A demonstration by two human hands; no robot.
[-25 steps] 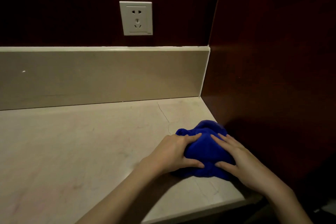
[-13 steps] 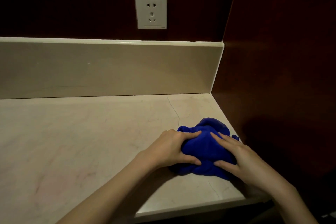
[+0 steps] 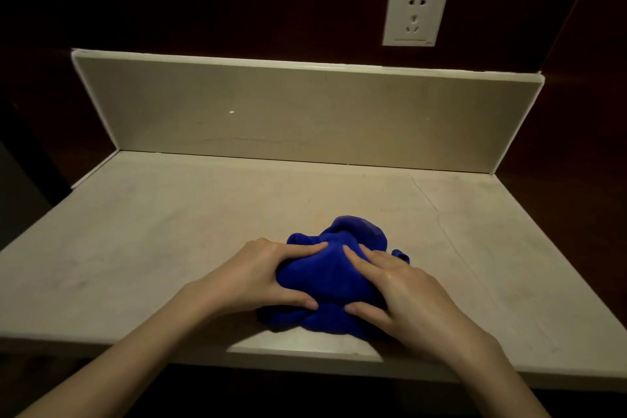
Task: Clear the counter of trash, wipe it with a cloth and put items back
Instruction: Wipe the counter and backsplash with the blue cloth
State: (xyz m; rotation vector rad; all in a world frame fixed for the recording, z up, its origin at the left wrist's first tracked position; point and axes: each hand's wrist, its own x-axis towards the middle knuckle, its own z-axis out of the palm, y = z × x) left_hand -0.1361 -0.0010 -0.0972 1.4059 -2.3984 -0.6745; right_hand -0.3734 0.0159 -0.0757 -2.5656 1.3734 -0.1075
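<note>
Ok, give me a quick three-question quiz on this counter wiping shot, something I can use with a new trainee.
1. True or false: only one hand touches the cloth.
2. Multiple choice: where does the cloth lie on the counter? A) against the back panel B) near the front edge C) hanging off the left end.
3. Short answer: what is mounted on the dark wall above the back panel?

Key:
1. False. The left hand and the right hand both press on it, thumbs and fingers spread over the bunched fabric.
2. B.
3. A white wall socket, towards the right, with nothing plugged in.
</note>
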